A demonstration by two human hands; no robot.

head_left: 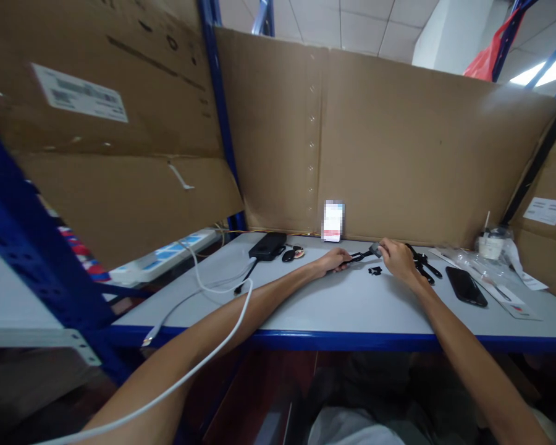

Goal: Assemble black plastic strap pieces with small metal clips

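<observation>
My left hand (337,260) is closed around one end of a slim black slotted piece (359,256) with a grey, block-like end (375,249). My right hand (397,257) pinches that grey end, so the piece is held between both hands just above the table. Its exact kind is too small to make out. Several small black bits (375,271) lie on the tabletop below it. Right beside my right hand is a cluster of black items (426,267), partly hidden by the hand. An upright phone (332,222) with a lit screen stands behind my hands.
On the right lie a dark phone (466,287), clear plastic packaging (495,284) and a cup (490,245). To the left are a black box-shaped device (267,246), a small black fob (288,255) and a power strip (178,253). A white cable (227,340) crosses my left arm. Cardboard (398,148) walls the back.
</observation>
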